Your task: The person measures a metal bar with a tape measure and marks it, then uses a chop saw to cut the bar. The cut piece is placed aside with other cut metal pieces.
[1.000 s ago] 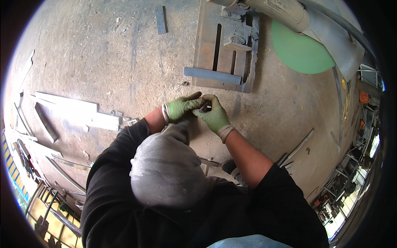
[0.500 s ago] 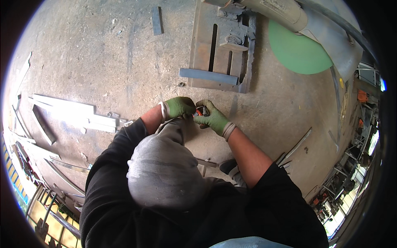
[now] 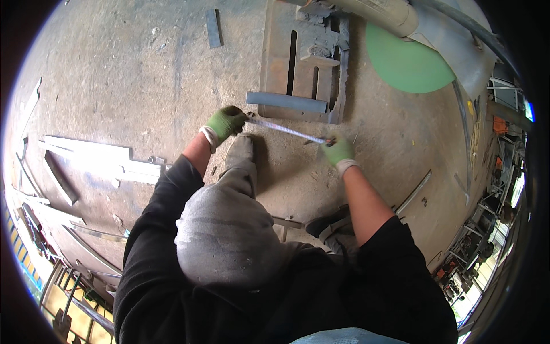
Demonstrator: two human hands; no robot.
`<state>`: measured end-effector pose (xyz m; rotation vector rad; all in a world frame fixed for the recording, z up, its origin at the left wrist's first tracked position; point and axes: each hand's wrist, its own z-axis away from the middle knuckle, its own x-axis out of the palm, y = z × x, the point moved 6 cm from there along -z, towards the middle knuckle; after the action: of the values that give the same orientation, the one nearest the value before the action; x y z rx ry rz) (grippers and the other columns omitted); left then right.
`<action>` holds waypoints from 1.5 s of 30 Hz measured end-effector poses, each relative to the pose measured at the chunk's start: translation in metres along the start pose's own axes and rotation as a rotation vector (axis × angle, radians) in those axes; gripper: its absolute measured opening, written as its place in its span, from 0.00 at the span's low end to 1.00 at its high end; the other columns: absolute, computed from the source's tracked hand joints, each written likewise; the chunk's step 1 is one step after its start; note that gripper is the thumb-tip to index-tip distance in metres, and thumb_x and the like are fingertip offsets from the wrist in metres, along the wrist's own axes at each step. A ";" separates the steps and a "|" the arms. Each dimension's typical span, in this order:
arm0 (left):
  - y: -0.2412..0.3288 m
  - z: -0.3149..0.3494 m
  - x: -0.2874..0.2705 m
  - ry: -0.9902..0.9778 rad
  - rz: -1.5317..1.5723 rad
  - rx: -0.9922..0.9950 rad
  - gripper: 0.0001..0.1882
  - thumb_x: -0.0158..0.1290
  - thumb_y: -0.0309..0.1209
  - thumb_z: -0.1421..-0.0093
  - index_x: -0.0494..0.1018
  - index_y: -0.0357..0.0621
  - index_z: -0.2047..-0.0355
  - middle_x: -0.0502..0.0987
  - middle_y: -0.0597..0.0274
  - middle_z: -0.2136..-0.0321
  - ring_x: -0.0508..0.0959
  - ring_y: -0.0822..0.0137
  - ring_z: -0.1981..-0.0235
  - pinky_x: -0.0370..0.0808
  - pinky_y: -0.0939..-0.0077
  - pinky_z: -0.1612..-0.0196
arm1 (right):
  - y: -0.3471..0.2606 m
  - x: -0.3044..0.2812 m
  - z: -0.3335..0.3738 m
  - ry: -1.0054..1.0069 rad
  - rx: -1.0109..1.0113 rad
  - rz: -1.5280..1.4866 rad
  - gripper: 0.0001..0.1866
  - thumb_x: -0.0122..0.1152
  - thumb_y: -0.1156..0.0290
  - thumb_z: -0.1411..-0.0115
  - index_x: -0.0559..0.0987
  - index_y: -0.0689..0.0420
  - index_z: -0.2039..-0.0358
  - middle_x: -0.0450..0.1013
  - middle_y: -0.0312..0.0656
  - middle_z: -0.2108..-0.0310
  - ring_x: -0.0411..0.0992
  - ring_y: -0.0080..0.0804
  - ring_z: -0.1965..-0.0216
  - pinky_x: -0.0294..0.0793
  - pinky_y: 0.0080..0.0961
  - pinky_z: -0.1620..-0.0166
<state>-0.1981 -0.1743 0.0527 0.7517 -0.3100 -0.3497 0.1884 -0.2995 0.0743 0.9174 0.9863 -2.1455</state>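
Observation:
A pale tape measure blade (image 3: 283, 128) is stretched between my two gloved hands, above the concrete floor. My left hand (image 3: 226, 121), in a green glove, is closed on the blade's left end. The other end runs to my right hand (image 3: 338, 149), also green-gloved and slightly blurred, its fingers closed around it. A small dark thin piece sticks out from the right fingers; I cannot make out its kind. The tape's case is hidden. Just beyond the blade, a flat grey metal bar (image 3: 286, 102) lies across the near end of a slotted steel base plate (image 3: 275, 69).
A cut-off saw with a green disc guard (image 3: 409, 60) stands at the far right. Another short flat bar (image 3: 213, 28) lies on the floor farther off. Bright metal offcuts (image 3: 140, 168) are at the left. My boot (image 3: 240, 150) is below the tape.
My hands were together near my knee; they have moved apart and the tape blade now spans between them. The left went left and forward, the right to the right.

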 end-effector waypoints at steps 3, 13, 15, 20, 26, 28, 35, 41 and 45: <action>0.000 -0.013 -0.019 0.097 0.063 -0.030 0.14 0.58 0.38 0.30 0.79 0.38 0.55 0.79 0.65 0.71 0.78 0.71 0.73 0.75 0.74 0.69 | 0.032 -0.034 -0.015 0.098 0.041 0.089 0.16 0.72 0.60 0.45 0.80 0.48 0.57 0.83 0.49 0.63 0.82 0.55 0.58 0.81 0.47 0.55; -0.003 -0.067 -0.018 0.307 -0.445 0.039 0.22 0.54 0.45 0.32 0.83 0.38 0.53 0.86 0.43 0.58 0.85 0.46 0.55 0.80 0.59 0.50 | 0.024 -0.073 -0.050 0.194 0.040 0.166 0.14 0.73 0.63 0.44 0.80 0.46 0.58 0.83 0.44 0.61 0.81 0.51 0.57 0.80 0.45 0.53; -0.011 -0.075 -0.022 0.327 -0.490 0.011 0.23 0.53 0.46 0.32 0.84 0.38 0.53 0.85 0.41 0.55 0.84 0.42 0.50 0.79 0.57 0.46 | 0.021 -0.075 -0.055 0.201 0.021 0.149 0.15 0.74 0.64 0.45 0.79 0.46 0.59 0.83 0.44 0.61 0.82 0.50 0.57 0.80 0.44 0.53; -0.014 -0.083 -0.023 0.306 -0.514 0.040 0.23 0.53 0.47 0.32 0.84 0.39 0.54 0.85 0.42 0.56 0.84 0.42 0.51 0.79 0.57 0.47 | 0.015 -0.077 -0.061 0.182 0.001 0.165 0.14 0.74 0.63 0.44 0.80 0.47 0.59 0.83 0.44 0.62 0.82 0.49 0.58 0.80 0.43 0.54; -0.001 -0.052 -0.019 0.245 -0.420 0.001 0.19 0.56 0.43 0.34 0.84 0.40 0.56 0.87 0.47 0.59 0.86 0.51 0.56 0.80 0.59 0.50 | 0.006 -0.073 -0.039 0.081 -0.056 0.123 0.11 0.70 0.63 0.42 0.80 0.48 0.60 0.82 0.45 0.66 0.81 0.50 0.62 0.80 0.42 0.56; 0.013 -0.038 -0.019 0.275 -0.496 0.067 0.16 0.56 0.35 0.35 0.82 0.44 0.50 0.86 0.49 0.54 0.85 0.51 0.53 0.80 0.58 0.48 | 0.006 -0.070 -0.022 0.044 -0.056 0.076 0.10 0.70 0.63 0.41 0.81 0.48 0.60 0.81 0.45 0.67 0.81 0.50 0.63 0.80 0.41 0.57; 0.066 -0.021 0.028 0.270 -1.577 0.655 0.31 0.55 0.29 0.37 0.69 0.53 0.33 0.75 0.57 0.38 0.77 0.53 0.40 0.74 0.56 0.39 | 0.029 -0.063 0.025 0.019 0.015 0.080 0.11 0.72 0.63 0.42 0.81 0.48 0.61 0.80 0.43 0.69 0.81 0.45 0.65 0.80 0.38 0.58; 0.068 -0.037 0.017 0.086 -1.421 0.734 0.21 0.52 0.35 0.31 0.75 0.49 0.39 0.82 0.56 0.49 0.81 0.49 0.47 0.77 0.54 0.44 | 0.058 -0.066 0.028 0.062 -0.017 -0.007 0.10 0.73 0.65 0.42 0.82 0.50 0.62 0.79 0.41 0.71 0.79 0.38 0.69 0.79 0.34 0.60; 0.050 -0.059 -0.005 -0.075 -0.863 0.400 0.16 0.57 0.34 0.31 0.82 0.47 0.46 0.86 0.55 0.55 0.85 0.57 0.55 0.80 0.61 0.49 | 0.062 -0.074 0.021 0.042 -0.032 -0.063 0.11 0.74 0.66 0.42 0.81 0.52 0.62 0.78 0.39 0.72 0.77 0.31 0.70 0.79 0.32 0.61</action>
<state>-0.1700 -0.1029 0.0466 1.2530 -0.1077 -1.1550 0.2702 -0.3339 0.1177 0.9312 1.0807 -2.1638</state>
